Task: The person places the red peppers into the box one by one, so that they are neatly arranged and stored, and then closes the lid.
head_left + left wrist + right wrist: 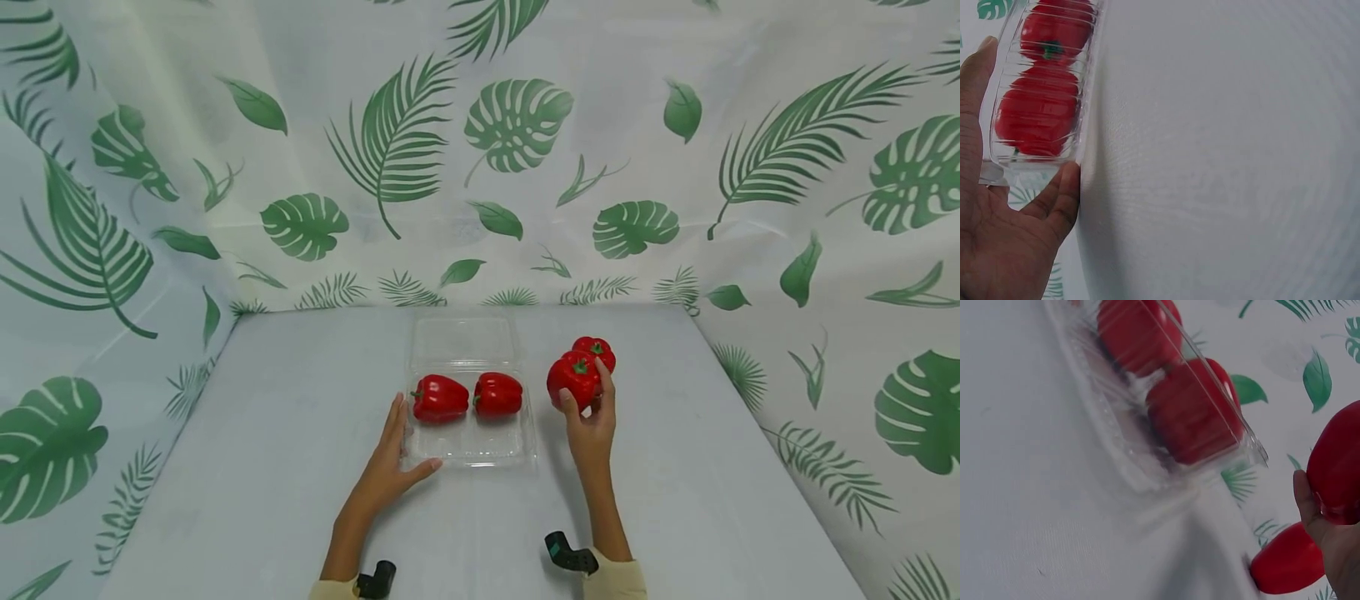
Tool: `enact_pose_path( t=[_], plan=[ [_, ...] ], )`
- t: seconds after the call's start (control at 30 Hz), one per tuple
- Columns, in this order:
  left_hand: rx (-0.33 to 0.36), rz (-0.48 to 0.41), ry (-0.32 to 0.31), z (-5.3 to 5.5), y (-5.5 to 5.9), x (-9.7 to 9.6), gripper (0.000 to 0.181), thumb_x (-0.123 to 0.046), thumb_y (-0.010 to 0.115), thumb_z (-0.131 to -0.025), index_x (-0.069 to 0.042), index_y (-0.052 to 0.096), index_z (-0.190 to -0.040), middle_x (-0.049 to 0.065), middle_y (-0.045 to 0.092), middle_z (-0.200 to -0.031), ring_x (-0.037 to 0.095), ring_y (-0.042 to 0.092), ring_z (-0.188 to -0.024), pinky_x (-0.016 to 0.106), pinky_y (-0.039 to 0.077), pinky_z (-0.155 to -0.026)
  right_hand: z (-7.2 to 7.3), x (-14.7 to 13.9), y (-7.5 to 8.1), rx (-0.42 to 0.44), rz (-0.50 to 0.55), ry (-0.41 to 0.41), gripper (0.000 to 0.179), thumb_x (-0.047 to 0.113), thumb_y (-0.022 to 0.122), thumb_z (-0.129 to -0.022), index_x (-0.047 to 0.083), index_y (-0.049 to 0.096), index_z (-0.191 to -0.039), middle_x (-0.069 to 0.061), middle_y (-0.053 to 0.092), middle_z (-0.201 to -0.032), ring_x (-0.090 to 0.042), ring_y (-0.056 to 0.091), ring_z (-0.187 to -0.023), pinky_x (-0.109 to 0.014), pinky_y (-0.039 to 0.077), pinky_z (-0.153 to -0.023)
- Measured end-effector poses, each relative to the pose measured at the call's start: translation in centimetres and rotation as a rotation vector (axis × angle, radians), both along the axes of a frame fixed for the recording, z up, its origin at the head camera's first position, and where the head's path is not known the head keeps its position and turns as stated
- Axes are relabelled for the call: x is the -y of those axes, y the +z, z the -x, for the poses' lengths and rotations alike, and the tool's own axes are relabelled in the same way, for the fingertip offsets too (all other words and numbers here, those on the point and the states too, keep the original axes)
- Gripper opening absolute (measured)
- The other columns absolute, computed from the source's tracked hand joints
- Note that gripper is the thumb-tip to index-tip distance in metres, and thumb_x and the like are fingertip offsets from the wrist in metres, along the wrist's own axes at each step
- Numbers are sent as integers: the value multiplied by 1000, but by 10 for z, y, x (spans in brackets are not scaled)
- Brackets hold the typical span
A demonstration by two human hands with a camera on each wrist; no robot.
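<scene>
A clear plastic clamshell box (480, 446) lies with its lid (465, 340) folded back, away from me. Two red bell peppers sit side by side in its far part, one on the left (441, 400) and one on the right (498, 395). My left hand (390, 473) rests at the box's left side, fingers straight, thumb stretched toward the front edge. My right hand (592, 432) holds a third red bell pepper (572, 382) between thumb and fingers, right of the box. Just behind it is another red bell pepper (592, 342), partly hidden.
A pale table (697, 467) carries everything. White cloth walls (517, 275) with green leaf prints stand at its back and both sides. A dark wrist mount (570, 554) sits at the right sleeve, and another (378, 579) at the left.
</scene>
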State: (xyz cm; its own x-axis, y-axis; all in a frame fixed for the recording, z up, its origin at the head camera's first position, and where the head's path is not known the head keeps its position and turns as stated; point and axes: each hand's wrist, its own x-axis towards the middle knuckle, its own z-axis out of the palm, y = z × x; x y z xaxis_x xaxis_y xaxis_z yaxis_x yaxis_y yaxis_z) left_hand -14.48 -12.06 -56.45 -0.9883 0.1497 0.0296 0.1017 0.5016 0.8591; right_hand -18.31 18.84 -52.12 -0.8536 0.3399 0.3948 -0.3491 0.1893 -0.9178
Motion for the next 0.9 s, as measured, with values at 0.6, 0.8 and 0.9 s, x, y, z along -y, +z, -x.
enact_pose_path(
  t=[0.6,0.8,0.9],
  plan=[
    [3,-12,-1,0,1,0,110,-43,78,-79,-23,6,-159,-8,-1,-166,30,13,-152,54,38,-108,-8,36,6,117,-117,322,80,13,73,-86,21,29,-151,-6,40,-151,-25,38,-142,-36,49,-101],
    [-10,-21,-7,-1,0,0,109,-44,78,-80,-20,6,-159,-7,-1,-166,32,13,-152,55,39,-108,-15,52,3,145,-199,390,73,17,77,-84,19,38,-146,-6,48,-146,-31,47,-134,-43,55,-95],
    [-17,-31,-6,-1,0,1,109,-42,79,-79,-20,8,-159,-7,0,-166,31,13,-152,55,39,-108,-17,58,2,124,-293,413,71,21,76,-85,21,41,-146,-5,51,-143,-29,53,-125,-33,58,-89]
  ],
)
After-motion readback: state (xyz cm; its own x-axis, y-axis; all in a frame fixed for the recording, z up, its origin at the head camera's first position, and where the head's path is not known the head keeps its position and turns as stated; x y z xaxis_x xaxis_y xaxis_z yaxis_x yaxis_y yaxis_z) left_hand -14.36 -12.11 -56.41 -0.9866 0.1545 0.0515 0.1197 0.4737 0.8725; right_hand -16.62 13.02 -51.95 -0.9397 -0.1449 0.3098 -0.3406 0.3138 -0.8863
